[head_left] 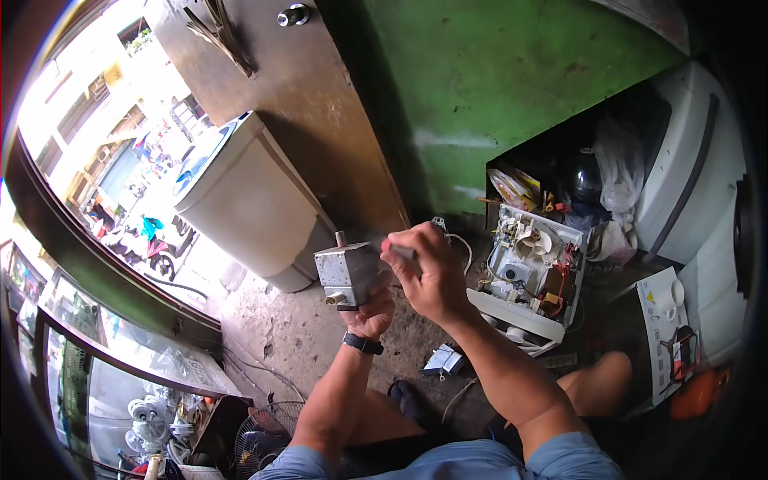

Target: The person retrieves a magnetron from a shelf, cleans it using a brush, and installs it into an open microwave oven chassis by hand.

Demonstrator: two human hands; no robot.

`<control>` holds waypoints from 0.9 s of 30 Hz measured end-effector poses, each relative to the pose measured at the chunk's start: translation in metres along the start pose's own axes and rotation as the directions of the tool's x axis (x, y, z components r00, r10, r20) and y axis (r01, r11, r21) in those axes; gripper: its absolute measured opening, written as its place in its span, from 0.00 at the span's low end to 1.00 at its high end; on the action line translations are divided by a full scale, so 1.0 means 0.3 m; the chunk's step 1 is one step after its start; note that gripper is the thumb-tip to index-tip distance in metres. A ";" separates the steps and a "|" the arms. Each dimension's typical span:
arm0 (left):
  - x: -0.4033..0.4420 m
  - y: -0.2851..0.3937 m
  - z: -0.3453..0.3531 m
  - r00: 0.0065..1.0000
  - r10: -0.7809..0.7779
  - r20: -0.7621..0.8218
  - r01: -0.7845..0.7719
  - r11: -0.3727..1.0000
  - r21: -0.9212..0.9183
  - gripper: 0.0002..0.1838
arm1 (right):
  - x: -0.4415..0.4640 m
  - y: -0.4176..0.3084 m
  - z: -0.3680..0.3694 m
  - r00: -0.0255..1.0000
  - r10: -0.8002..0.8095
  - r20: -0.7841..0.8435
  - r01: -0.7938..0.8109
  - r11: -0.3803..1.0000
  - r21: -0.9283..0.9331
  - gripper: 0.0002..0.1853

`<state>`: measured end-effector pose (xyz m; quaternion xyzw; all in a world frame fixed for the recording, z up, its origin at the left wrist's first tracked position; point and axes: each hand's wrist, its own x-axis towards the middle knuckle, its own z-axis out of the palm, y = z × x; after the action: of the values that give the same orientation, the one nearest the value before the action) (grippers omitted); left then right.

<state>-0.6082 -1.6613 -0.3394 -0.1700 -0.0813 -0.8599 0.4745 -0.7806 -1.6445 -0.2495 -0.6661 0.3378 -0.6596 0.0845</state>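
Hands (372, 315) at silver metal box (340, 270)

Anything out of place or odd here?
Yes: white appliance at right sits open, wiring exposed. Small metal box lies loose on the floor near the foot, could get kicked. No spill visible.

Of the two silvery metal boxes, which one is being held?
The upper box, gripped in the left hand, just beyond the black watch; the other box lies on the floor.
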 end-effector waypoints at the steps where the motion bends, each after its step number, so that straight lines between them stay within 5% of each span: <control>1: 0.006 -0.014 0.018 0.999 0.010 -0.053 -0.009 1.000 0.009 0.27 | 0.011 -0.042 -0.017 0.991 0.131 -0.012 -0.128 0.979 0.157 0.11; 6: -0.027 0.015 -0.057 0.997 0.013 -0.079 -0.026 0.987 -0.156 0.29 | -0.090 0.154 0.019 0.988 0.044 0.145 -0.048 0.999 0.018 0.10; 9: -0.018 0.025 -0.065 0.989 0.017 -0.145 -0.007 0.998 0.065 0.30 | -0.049 0.085 -0.030 0.970 -0.144 0.198 0.179 0.968 -0.176 0.09; 11: -0.006 0.005 -0.038 0.991 0.030 -0.130 -0.019 0.996 0.083 0.30 | -0.032 0.009 -0.049 0.993 0.118 -0.031 -0.119 0.990 -0.071 0.09; 12: 0.004 -0.004 -0.024 0.991 0.027 -0.129 -0.018 0.998 0.068 0.30 | -0.046 0.019 -0.028 0.993 0.116 -0.025 -0.117 0.990 -0.076 0.09; 13: 0.006 -0.006 -0.028 0.997 -0.005 -0.081 0.009 0.999 0.042 0.30 | -0.078 0.050 0.011 0.934 0.353 0.060 -0.355 0.892 0.280 0.10; 14: -0.002 -0.005 -0.038 0.996 -0.004 -0.084 0.007 0.999 0.037 0.30 | -0.109 0.085 0.049 0.821 0.528 0.217 -0.546 0.616 0.567 0.10; 15: -0.007 -0.003 -0.055 0.997 0.004 -0.075 -0.009 0.998 -0.069 0.30 | -0.132 0.123 0.075 0.840 0.494 0.225 -0.527 0.645 0.554 0.11; 16: -0.007 -0.001 -0.065 0.998 0.015 -0.060 -0.026 0.984 -0.174 0.30 | -0.096 0.120 0.042 0.942 0.280 0.185 -0.326 0.895 0.304 0.09; 18: -0.014 -0.001 -0.039 0.989 0.062 -0.137 -0.076 0.992 -0.102 0.29 | -0.029 0.120 -0.021 0.970 -0.057 0.238 0.106 0.974 -0.202 0.08; 22: 0.009 0.000 -0.003 0.999 0.038 0.014 -0.040 0.992 0.118 0.28 | 0.008 0.154 -0.047 0.997 0.075 0.004 -0.072 0.964 -0.254 0.09; 23: 0.001 0.009 -0.014 1.000 0.020 -0.020 -0.018 0.997 0.073 0.28 | -0.013 0.135 -0.014 0.951 0.301 0.073 -0.309 0.935 0.176 0.09; 24: -0.020 0.013 -0.029 0.998 0.002 -0.060 -0.001 1.000 0.027 0.29 | -0.054 0.115 0.017 0.852 0.468 0.234 -0.514 0.664 0.543 0.09; 25: -0.026 0.024 -0.044 0.997 0.008 -0.083 -0.011 1.000 -0.026 0.30 | -0.128 0.159 0.066 0.763 0.543 0.350 -0.630 0.506 0.589 0.11; 26: -0.029 0.029 -0.048 0.994 0.015 -0.106 -0.023 0.997 -0.078 0.31 | -0.134 0.188 0.073 0.879 0.415 0.235 -0.472 0.826 0.307 0.12; 27: -0.028 0.043 -0.046 0.987 0.047 -0.151 -0.043 0.999 0.029 0.33 | -0.135 0.221 0.059 0.960 0.228 0.165 -0.241 0.969 0.062 0.12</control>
<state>-0.5961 -1.6658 -0.3556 -0.0998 -0.0519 -0.8583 0.5007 -0.7825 -1.6779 -0.3217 -0.6671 0.3794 -0.6038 0.2154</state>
